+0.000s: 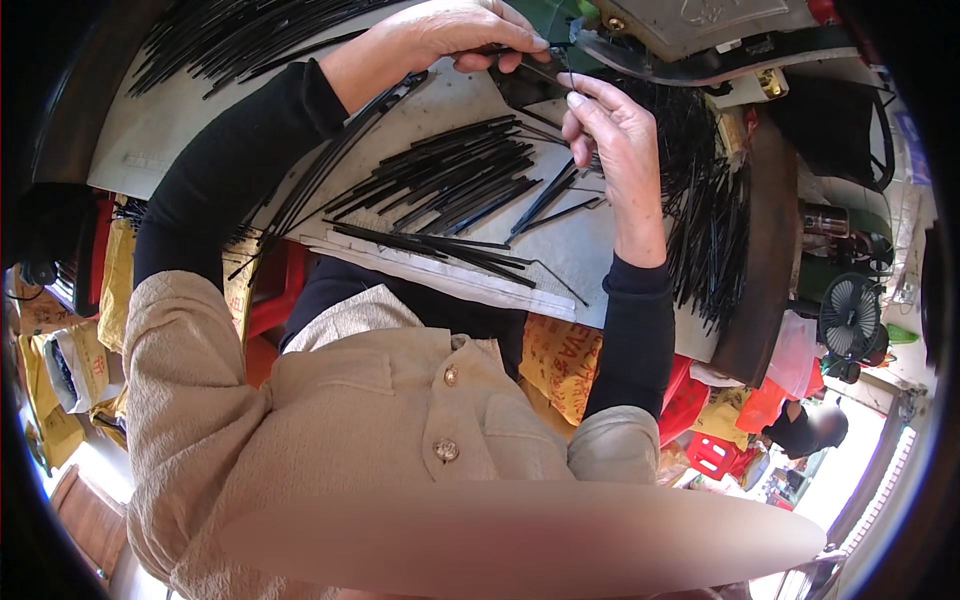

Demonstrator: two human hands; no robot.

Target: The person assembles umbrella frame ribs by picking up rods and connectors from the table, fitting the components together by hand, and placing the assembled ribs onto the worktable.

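Observation:
My left hand (465,32) reaches to the far side of the table, its fingers closed on a thin black strip (497,50). Just right of it and a little nearer, my right hand (618,135) pinches thumb against forefinger. A fine dark end shows at that pinch; whether it belongs to the same strip I cannot tell. Below both hands a loose bundle of narrow black strips (450,175) lies slanted on the pale tabletop (150,135). A few more strips (430,250) rest along the near edge, by a white band.
More black strips are heaped at the far left (230,45) and along the right side (705,240). Beyond my hands stands a machine with a metal plate (710,15) and a curved dark bar (720,65). A black fan (851,313) and another person (805,428) are at the right.

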